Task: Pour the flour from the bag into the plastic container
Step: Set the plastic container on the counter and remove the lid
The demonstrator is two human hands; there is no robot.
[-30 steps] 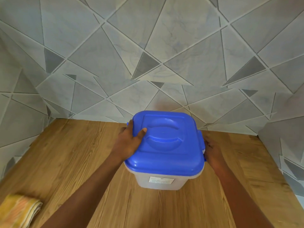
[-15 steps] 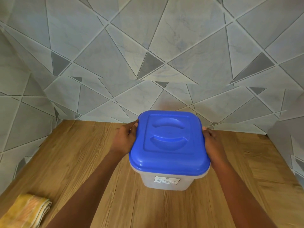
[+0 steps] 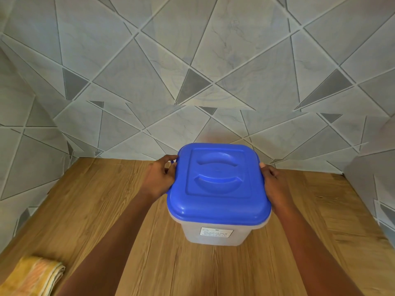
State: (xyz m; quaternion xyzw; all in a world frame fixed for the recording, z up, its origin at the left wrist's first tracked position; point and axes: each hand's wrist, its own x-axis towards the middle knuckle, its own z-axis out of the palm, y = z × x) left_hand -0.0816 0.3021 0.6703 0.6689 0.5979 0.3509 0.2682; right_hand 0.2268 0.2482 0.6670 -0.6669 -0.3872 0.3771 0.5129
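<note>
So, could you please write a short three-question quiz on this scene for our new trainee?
1. True or false: the blue lid is on the plastic container.
2. What lies at the counter's near-left corner? A) yellow cloth B) flour bag C) spoon
3. Where are the left hand and right hand placed?

Key: 1. True. 2. A, the yellow cloth. 3. On opposite sides of the lid's edge.

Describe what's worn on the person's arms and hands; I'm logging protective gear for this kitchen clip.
Nothing worn that shows: the left hand and right hand are bare, without gloves, rings or watch visible, and both forearms are uncovered, no sleeves in frame.
</note>
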